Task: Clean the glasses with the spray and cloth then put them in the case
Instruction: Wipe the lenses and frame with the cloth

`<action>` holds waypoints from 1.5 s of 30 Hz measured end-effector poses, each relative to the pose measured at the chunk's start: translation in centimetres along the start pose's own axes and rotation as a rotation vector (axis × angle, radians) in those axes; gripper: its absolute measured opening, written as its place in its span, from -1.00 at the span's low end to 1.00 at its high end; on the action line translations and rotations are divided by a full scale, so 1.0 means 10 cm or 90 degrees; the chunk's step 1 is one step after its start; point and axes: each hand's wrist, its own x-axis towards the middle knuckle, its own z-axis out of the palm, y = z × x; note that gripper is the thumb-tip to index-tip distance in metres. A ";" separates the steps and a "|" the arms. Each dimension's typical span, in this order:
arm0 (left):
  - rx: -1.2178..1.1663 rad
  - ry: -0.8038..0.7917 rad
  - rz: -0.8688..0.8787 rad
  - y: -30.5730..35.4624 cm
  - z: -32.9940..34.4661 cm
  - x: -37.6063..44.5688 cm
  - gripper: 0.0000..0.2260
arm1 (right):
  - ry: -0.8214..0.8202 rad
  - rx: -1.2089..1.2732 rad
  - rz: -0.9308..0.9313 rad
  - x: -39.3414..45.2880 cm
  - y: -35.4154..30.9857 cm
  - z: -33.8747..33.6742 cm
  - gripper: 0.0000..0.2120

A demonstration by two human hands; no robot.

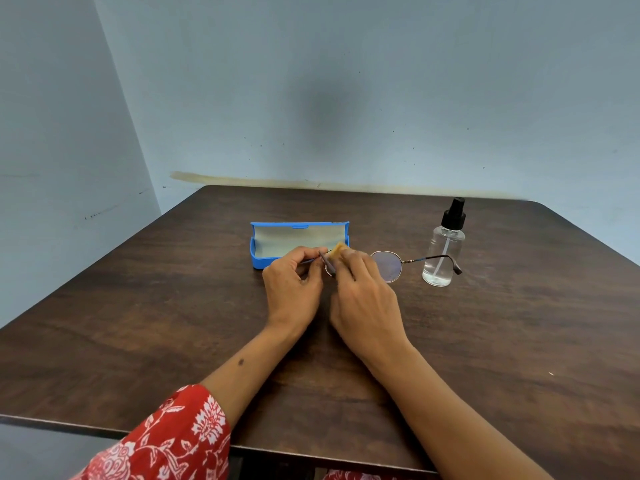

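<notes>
sleeve: your red floral sleeve (180, 434) sits nearest the camera, on the left forearm, low left of the grip.
glasses: round thin-rim glasses (391, 265) held up over the table between your two hands, in front of the case; one lens shows clear to the right of the grip, the other is covered by your right hand.
left hand: your left hand (294, 285) is pinched tight on the near temple arm at the left end of the frame, fingers curled in, thumb and forefinger closed on the thin bar.
right hand: your right hand (363, 296) is closed over the covered lens with the cloth pressed on it, knuckles up; it touches the left hand at the thumb side.
cloth: yellow cloth (338, 249), only a small bit pokes out above your right fingers; rest hidden.
far temple: it runs right from the grip and crosses in front of the bottle; cannot tell if it touches.
spray bottle: clear spray bottle (443, 251) with black pump top, upright, right of the grip, some liquid in the bottom.
case: blue case (263, 259), open, pale lining, just behind and left of the grip.
table: dark wood table (138, 323) under everything.
</notes>
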 end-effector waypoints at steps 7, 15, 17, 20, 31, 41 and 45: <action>0.004 0.013 -0.005 -0.02 -0.01 0.01 -0.86 | 0.009 0.002 -0.015 -0.07 -0.04 -0.03 -0.58; 0.001 0.009 -0.003 -0.02 0.00 0.01 -0.87 | -0.004 -0.017 0.012 0.00 0.00 0.00 -0.52; -0.005 0.010 -0.009 -0.04 0.00 0.01 -0.87 | -0.010 -0.007 -0.013 -0.04 -0.03 -0.01 -0.54; -0.004 0.008 -0.008 -0.03 0.00 0.01 -0.87 | -0.010 0.002 -0.028 -0.06 -0.04 -0.03 -0.57; -0.006 0.014 -0.013 -0.04 0.00 0.01 -0.86 | -0.025 -0.008 -0.017 -0.09 -0.07 -0.03 -0.53; 0.005 0.001 -0.005 -0.04 -0.01 0.01 -0.89 | -0.013 -0.043 -0.011 -0.04 -0.03 0.01 -0.49; 0.009 0.021 -0.020 -0.04 -0.01 0.02 -0.91 | -0.015 -0.013 -0.042 -0.10 -0.03 0.00 -0.58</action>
